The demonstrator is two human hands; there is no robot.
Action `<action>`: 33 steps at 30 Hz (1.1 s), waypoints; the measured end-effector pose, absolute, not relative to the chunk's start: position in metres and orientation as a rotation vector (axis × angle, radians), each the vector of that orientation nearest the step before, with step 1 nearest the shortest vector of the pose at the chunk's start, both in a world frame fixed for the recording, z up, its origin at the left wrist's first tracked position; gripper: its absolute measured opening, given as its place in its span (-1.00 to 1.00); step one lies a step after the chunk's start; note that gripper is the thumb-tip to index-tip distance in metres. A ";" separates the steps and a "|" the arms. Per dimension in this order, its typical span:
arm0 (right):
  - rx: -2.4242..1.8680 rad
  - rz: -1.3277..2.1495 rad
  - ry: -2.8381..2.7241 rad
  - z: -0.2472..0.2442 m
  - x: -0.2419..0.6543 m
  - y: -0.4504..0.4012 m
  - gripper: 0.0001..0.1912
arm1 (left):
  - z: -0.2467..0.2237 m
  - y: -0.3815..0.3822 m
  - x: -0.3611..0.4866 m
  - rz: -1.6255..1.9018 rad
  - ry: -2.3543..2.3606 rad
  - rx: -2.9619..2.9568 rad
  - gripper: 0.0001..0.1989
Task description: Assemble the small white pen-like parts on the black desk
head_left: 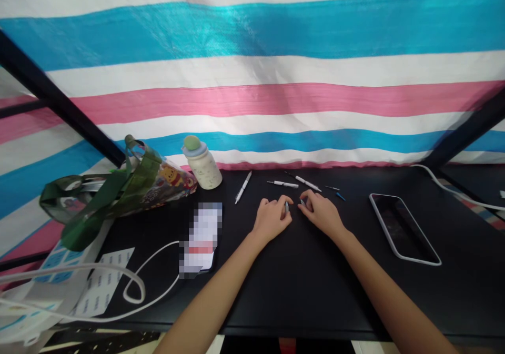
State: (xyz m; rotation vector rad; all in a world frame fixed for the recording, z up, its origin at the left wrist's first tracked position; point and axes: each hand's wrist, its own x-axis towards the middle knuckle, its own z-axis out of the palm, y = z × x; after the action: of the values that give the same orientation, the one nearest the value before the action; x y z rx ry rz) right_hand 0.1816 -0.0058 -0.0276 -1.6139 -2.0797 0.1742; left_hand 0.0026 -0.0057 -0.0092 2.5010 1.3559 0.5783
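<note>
My left hand [272, 218] is closed in a pinch over the black tabletop. A small grey-blue piece, like part of a pen [286, 206], shows between its thumb and fingers. Just to its right, my right hand [321, 212] pinches another small grey piece [303, 202], mostly covered by the fingers. The two hands are close but apart. Beyond them lie a whole white pen [243, 187], a white pen barrel with a thin tip sticking out [284, 184] and a white pen with a dark end [307, 182]. A short blue piece [340, 196] and a thin dark piece [331, 188] lie near my right hand.
On the right lies a phone with a pale case [404, 229]. Left of my hands rests a lit phone [203, 238] beside a white cable [158, 304]. A bottle [205, 167] and a green bag [134, 185] stand at the back left, before the striped sheet [276, 101].
</note>
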 end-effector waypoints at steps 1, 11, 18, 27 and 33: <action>-1.614 0.179 -2.086 -0.028 0.181 -0.006 -0.84 | -0.010 -0.005 0.002 0.576 1.360 2.497 -0.76; -1.625 0.414 -1.949 -0.023 0.180 -0.008 -0.72 | -0.013 -0.003 0.001 0.675 1.490 2.440 -0.78; -1.295 0.825 -1.659 -0.028 0.181 -0.001 -0.83 | -0.006 -0.005 0.000 0.832 1.460 2.332 -0.85; -1.134 1.022 -1.555 -0.035 0.177 0.002 -0.74 | -0.005 -0.005 0.000 0.774 1.366 2.383 -0.82; -1.185 0.968 -1.605 -0.029 0.176 0.000 -0.70 | -0.004 -0.006 -0.001 0.802 1.390 2.409 -0.82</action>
State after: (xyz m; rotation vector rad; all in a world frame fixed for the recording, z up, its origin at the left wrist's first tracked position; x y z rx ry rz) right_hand 0.1761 -0.0001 -0.0290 -1.1846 -1.6046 0.9683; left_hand -0.0005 -0.0055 -0.0039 2.4094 1.3898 0.8016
